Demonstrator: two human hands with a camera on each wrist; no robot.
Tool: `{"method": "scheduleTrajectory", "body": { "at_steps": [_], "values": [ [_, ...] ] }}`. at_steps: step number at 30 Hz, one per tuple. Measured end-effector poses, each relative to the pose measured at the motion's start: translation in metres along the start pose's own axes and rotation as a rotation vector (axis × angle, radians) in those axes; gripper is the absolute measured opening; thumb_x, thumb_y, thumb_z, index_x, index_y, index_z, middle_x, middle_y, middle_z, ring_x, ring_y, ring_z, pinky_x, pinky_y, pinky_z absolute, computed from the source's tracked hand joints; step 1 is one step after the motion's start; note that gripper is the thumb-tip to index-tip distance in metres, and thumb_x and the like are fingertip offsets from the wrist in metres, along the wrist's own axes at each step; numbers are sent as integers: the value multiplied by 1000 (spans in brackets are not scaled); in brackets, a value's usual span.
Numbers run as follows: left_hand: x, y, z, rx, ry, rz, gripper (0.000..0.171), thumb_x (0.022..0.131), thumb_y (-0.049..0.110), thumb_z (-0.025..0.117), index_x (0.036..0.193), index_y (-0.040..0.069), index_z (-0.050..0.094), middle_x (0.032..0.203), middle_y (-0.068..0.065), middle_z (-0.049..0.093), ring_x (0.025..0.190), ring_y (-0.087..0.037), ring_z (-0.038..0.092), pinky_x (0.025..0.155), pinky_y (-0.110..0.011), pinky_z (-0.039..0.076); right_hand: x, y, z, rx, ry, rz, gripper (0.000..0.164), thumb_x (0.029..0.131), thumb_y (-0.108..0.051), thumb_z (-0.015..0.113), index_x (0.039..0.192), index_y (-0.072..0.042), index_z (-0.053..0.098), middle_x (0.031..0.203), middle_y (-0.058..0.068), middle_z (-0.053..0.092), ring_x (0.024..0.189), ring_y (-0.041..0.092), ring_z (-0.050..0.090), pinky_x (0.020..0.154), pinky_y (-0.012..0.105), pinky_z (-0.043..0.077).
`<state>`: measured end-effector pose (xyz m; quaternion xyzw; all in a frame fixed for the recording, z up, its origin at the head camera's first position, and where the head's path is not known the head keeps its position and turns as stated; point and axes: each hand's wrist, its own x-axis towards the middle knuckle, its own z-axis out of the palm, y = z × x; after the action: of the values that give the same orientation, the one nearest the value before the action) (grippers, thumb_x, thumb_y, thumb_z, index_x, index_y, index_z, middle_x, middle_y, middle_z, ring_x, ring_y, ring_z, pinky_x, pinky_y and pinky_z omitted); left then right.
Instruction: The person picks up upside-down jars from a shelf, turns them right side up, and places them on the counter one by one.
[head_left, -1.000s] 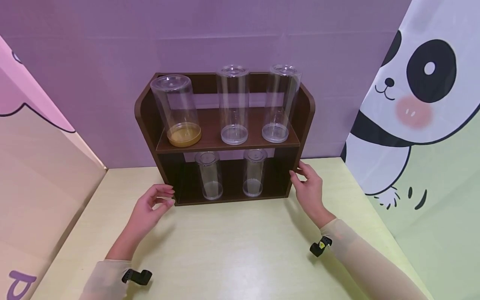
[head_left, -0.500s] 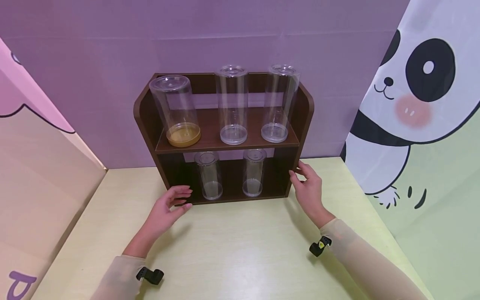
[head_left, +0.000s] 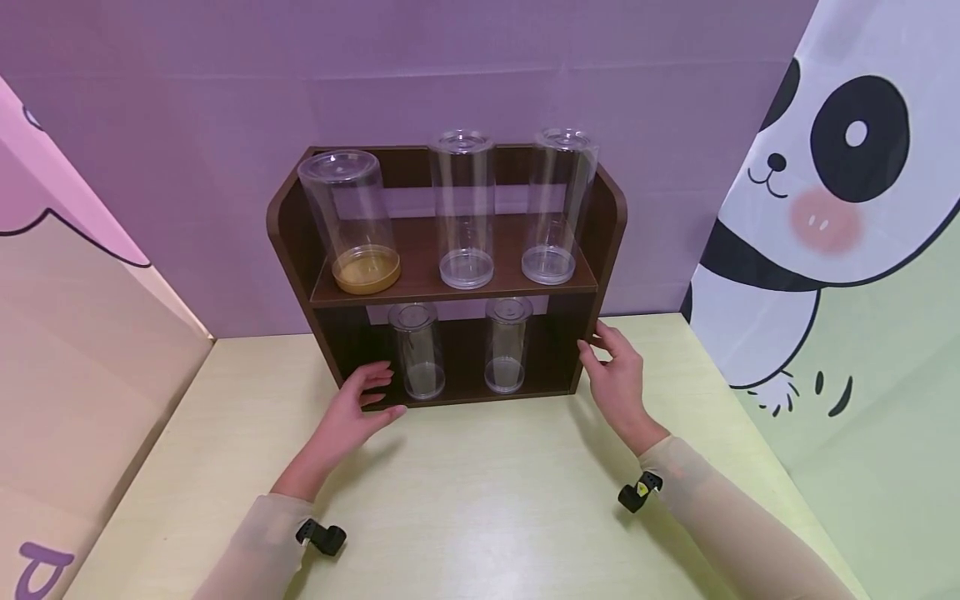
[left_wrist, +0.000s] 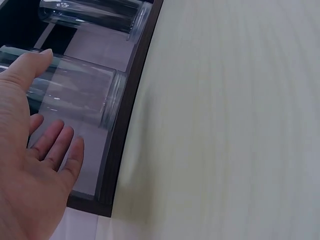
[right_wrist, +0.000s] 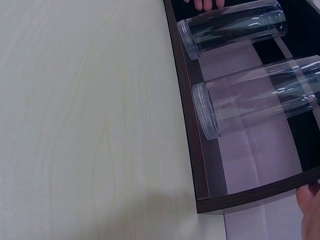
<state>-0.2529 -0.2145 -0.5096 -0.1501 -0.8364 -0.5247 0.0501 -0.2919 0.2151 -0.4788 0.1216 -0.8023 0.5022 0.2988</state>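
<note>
My left hand (head_left: 348, 421) has its fingers spread at the lower left of a dark brown two-tier shelf (head_left: 453, 298). Nearest to it is a clear jar (head_left: 420, 354) on the lower tier; the left wrist view shows the thumb over this jar (left_wrist: 80, 90), contact unclear, and nothing gripped. At the shelf's right side, my right hand (head_left: 618, 383) rests its fingertips against the side panel. Only part of that hand (right_wrist: 311, 210) shows in the right wrist view, at the panel's outer face. Another clear jar (head_left: 508, 346) stands on the lower tier's right.
On the upper tier stand a wide jar with a golden base (head_left: 366, 271) and two tall clear jars, one in the middle (head_left: 462, 208) and one at right (head_left: 558, 208). The shelf stands at the back of a pale table (head_left: 480, 500), against a purple backdrop (head_left: 465, 75).
My left hand has moved rightward from the shelf's left edge to in front of the lower left jar, its thumb and fingers spreading wider. The right hand stays at the side panel.
</note>
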Motion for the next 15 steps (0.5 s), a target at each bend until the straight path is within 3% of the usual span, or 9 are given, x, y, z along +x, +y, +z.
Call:
{"method": "scheduleTrajectory", "body": {
  "at_steps": [15],
  "values": [
    [19, -8, 14, 4, 6, -77, 90, 95, 12, 90, 164, -3, 35, 162, -27, 46, 149, -46, 47, 124, -62, 41, 0, 2, 2, 9, 19, -30, 33, 103, 3, 74, 135, -4, 76, 120, 15, 76, 109, 40, 77, 76, 9, 57]
  ]
}}
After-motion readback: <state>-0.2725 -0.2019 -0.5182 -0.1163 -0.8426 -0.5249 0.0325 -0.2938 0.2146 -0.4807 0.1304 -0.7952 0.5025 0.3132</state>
